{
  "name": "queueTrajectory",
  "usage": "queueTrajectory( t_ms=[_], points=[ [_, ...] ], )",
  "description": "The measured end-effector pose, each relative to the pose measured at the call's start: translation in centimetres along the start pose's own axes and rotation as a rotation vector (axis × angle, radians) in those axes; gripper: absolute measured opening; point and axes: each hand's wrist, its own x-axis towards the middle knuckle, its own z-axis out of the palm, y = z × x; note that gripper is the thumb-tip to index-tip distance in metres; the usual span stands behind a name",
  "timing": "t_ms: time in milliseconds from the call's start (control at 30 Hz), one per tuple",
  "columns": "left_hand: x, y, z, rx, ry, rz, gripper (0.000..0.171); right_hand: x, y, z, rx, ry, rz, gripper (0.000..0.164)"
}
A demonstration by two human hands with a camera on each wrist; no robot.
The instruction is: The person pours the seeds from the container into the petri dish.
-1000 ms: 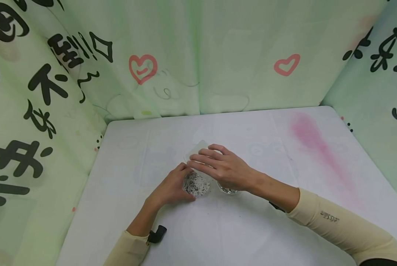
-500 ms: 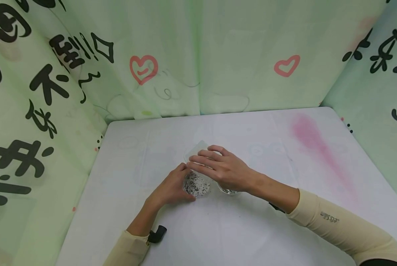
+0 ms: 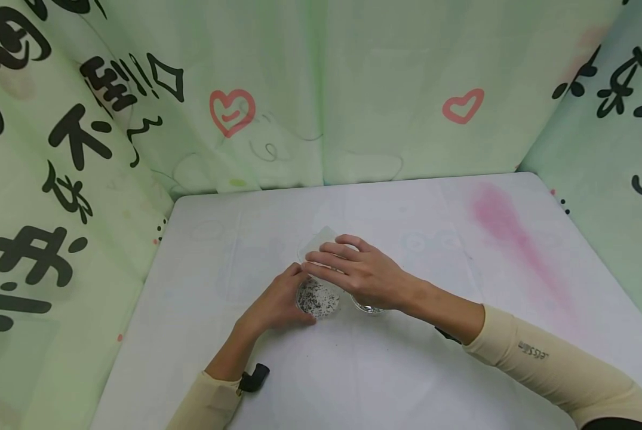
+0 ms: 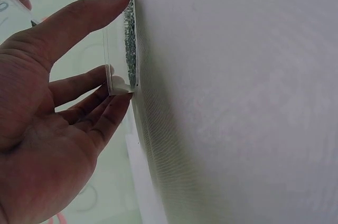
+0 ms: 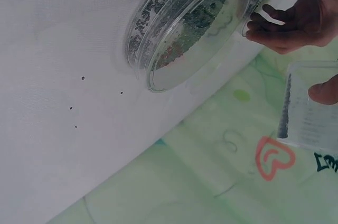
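Note:
My left hand holds the side of a clear round dish on the table, its thumb at the near edge and fingers at the far side. Black and white granules fill the dish. Above its far edge, my right hand grips a clear rectangular plastic box, with the thumb on one face in the right wrist view. Dark grains line one edge of the box. Partly under the right hand stands a second round dish, whose dark contents show in the right wrist view.
A white cloth with a pink stain covers the table. Several loose dark grains lie on it near the second dish. Green curtains with writing and hearts hang behind and at both sides.
Hardly anything differs. Both hands stay in place, with the dish and the box held as before; the view shifts very slightly.

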Motion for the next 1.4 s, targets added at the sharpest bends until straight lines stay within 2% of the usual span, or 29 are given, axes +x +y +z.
queueTrajectory(
  t_ms=[433,1400],
  points=[
    [-0.06,-0.23,0.18,-0.014,-0.001,0.006,0.094,0.25,-0.10,-0.14,-0.028,0.008,-0.012,0.044],
    [0.02,-0.28,-0.01,0.002,0.003,0.028,0.098,0.28,0.02,-0.21,-0.054,-0.001,-0.021,0.045]
  ],
)
